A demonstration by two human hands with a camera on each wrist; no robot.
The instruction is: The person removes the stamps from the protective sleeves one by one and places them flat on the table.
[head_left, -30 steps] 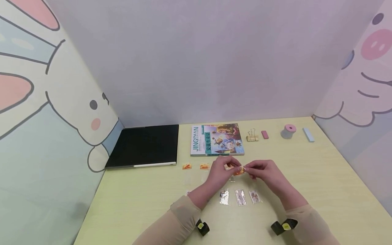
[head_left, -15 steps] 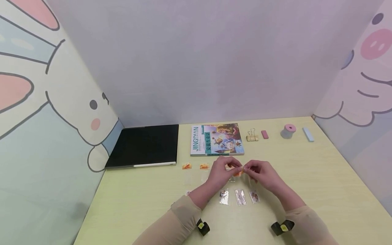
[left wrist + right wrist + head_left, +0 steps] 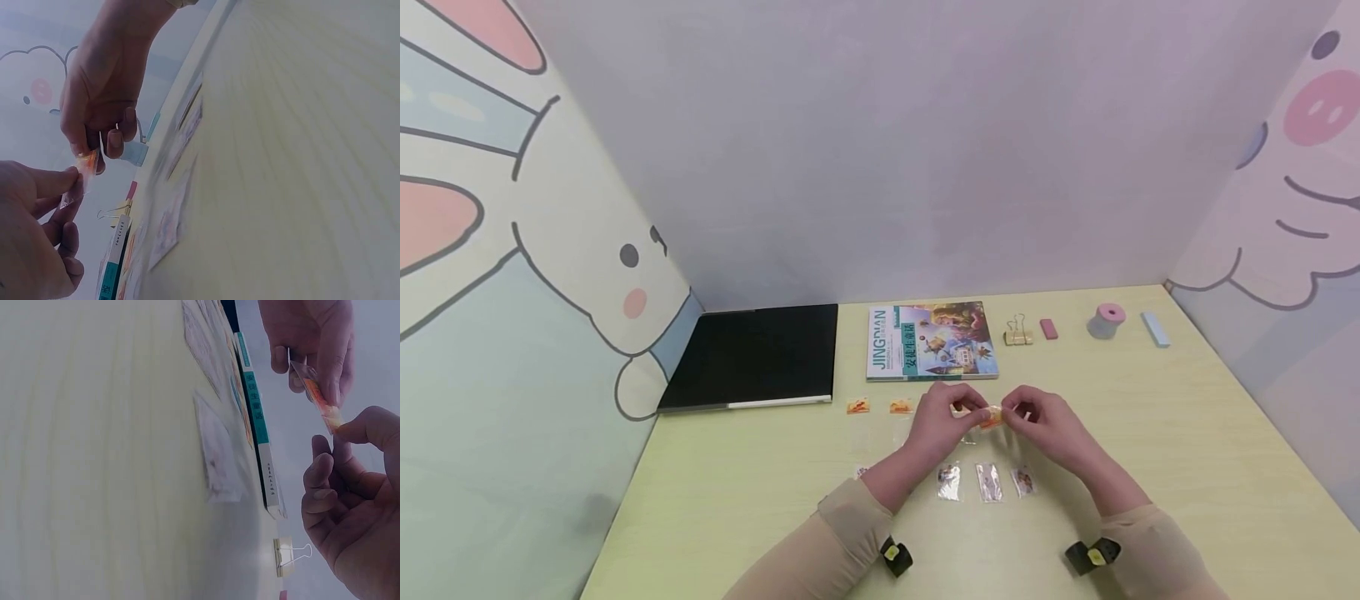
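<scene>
Both hands hold a small clear plastic packet with orange print [image 3: 992,417] above the table, near the front of the book. My left hand [image 3: 940,421] pinches one end between thumb and fingers, as the left wrist view also shows. At the opposite end, the thumb and fingertips of my right hand [image 3: 1047,425] pinch the packet's edge [image 3: 322,403]. Beneath the hands lie several flat clear packets, among them a shiny one [image 3: 949,482], a middle one [image 3: 988,483] and a right one [image 3: 1022,481]. The left forearm partly covers others.
Two orange-printed pieces [image 3: 857,406] lie left of the hands, with faint clear plastic [image 3: 860,435] before them. Behind are a black flat panel [image 3: 752,357], a picture book [image 3: 934,342], a gold binder clip [image 3: 1018,335], a pink eraser-like block [image 3: 1048,329], a spool [image 3: 1106,322] and a light-blue bar [image 3: 1155,330].
My right hand has shifted slightly left, then up a little, its fingers regripping the packet's edge. More of the orange print now shows between the hands. My left hand stays nearly still.
</scene>
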